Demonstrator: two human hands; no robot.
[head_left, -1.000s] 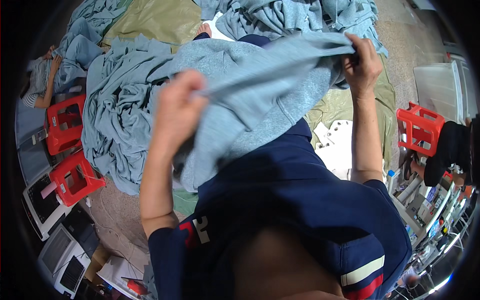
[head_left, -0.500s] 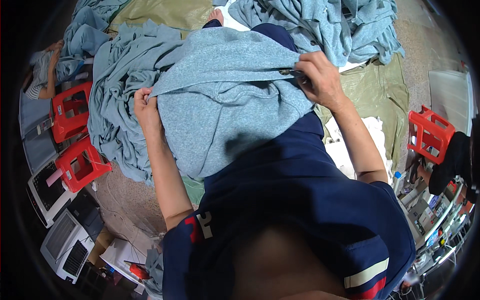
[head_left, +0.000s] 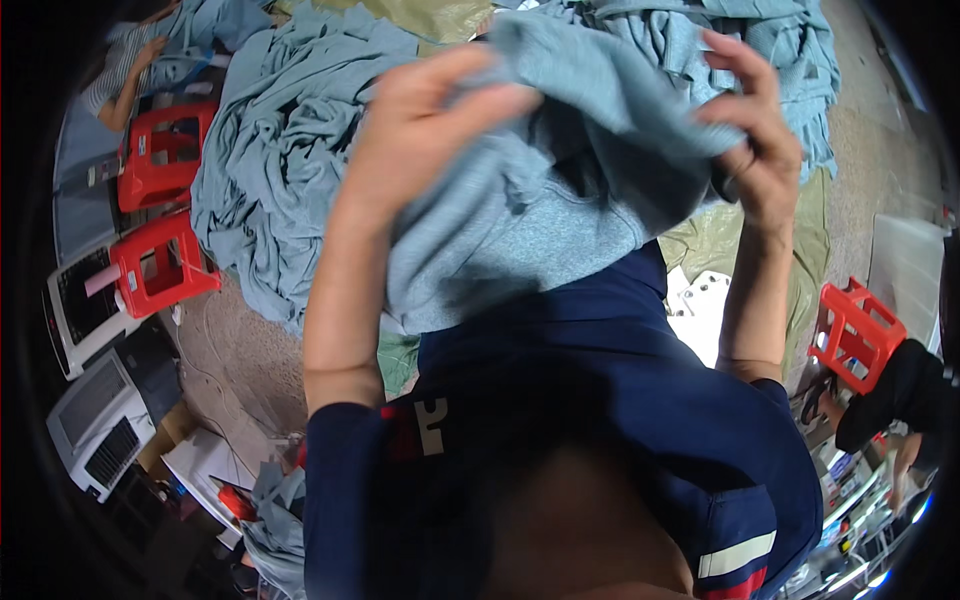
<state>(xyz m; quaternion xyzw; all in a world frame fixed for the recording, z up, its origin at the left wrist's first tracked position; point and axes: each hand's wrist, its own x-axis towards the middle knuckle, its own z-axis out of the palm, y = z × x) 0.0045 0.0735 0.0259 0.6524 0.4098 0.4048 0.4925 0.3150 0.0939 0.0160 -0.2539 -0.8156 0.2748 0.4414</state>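
A light-blue knit sweater (head_left: 510, 230) lies over my lap, its upper edge raised into a blurred fold between my hands. My left hand (head_left: 410, 130) is at the upper left of this fold against the cloth; motion smears its fingers, and I cannot see whether they grip. On the other side my right hand (head_left: 760, 130) has its fingers curled round the sweater's edge. A small dark object (head_left: 724, 184) shows below those fingers, too blurred to name.
Heaped light-blue knitwear (head_left: 280, 150) lies at left, with another heap (head_left: 790, 60) at upper right. Red plastic stools (head_left: 165, 262) stand at left and one red stool (head_left: 858, 335) at right. A person in a striped top (head_left: 115, 75) sits far left; another in black (head_left: 900, 395) is at right.
Both hands have risen, the left one also moving inward to the right. The sweater's upper edge has lifted and folded. The view has shifted slightly.
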